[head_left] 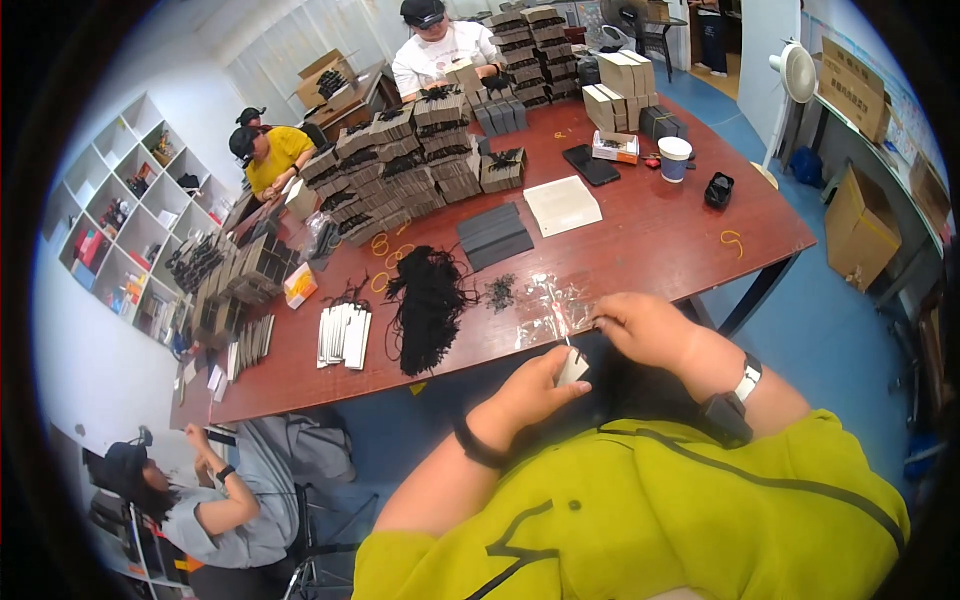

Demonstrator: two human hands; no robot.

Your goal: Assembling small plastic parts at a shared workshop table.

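My left hand [535, 388] grips a small cream card tag [572, 368] between thumb and fingers, just off the table's near edge. A dark bit of cord shows at the tag's top. My right hand [640, 325] is pinched just above and to the right of it; what its fingertips hold is too small to make out. Beyond both hands lie clear plastic bags [553, 305] and a little heap of small dark pieces [499, 292]. Further left are a pile of black cords [425, 310] and a spread stack of white tags [343, 335].
Tall stacks of grey-brown cards [400, 170] cover the table's far left. A black stack [495, 237], a cream sheet [562, 205], a phone [590, 165], a paper cup [675, 158] and yellow bands [733, 243] lie beyond my hands. Several other people sit around the table.
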